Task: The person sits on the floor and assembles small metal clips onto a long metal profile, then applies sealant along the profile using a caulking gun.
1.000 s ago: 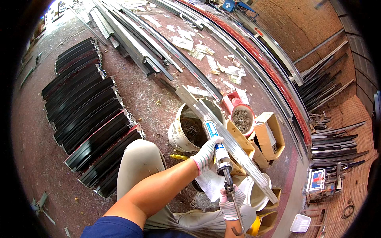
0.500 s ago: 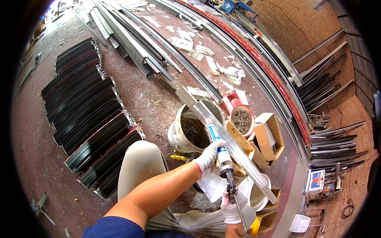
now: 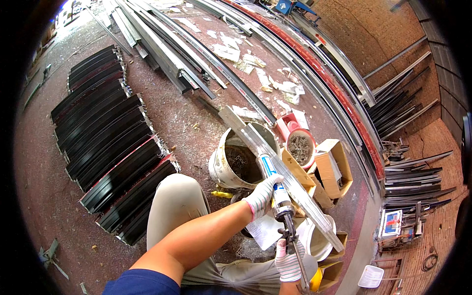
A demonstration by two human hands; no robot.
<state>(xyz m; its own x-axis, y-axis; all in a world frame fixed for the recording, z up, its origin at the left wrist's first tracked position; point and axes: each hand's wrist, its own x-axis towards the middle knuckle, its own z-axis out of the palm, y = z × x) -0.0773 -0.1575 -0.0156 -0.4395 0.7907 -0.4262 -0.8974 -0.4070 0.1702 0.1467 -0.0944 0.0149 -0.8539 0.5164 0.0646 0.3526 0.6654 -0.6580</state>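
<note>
A caulking gun (image 3: 283,209) with a white and blue sealant tube points up and away from me, over the edge of a large white bucket (image 3: 212,169). My left hand (image 3: 263,196), in a striped white glove, is wrapped round the tube. Behind the tube, my right hand (image 3: 288,263), gloved alike, is closed at the gun's handle end, its thumb up and the metal rod beside it. Just beyond the gun, a long pale metal profile (image 3: 307,210) lies slanted across the bucket and boxes. The tube's far tip is hard to make out against it.
Rows of black profiles (image 3: 98,128) cover the floor at left. Cardboard boxes (image 3: 339,162), a red-rimmed bucket of small metal pieces (image 3: 301,147) and a white tub (image 3: 322,243) stand at right. Long metal bars (image 3: 157,44) lie farther off, near scattered paper (image 3: 228,51).
The caulking gun and my left hand have shifted slightly down and right. My right hand has moved slightly as well, its thumb more upright.
</note>
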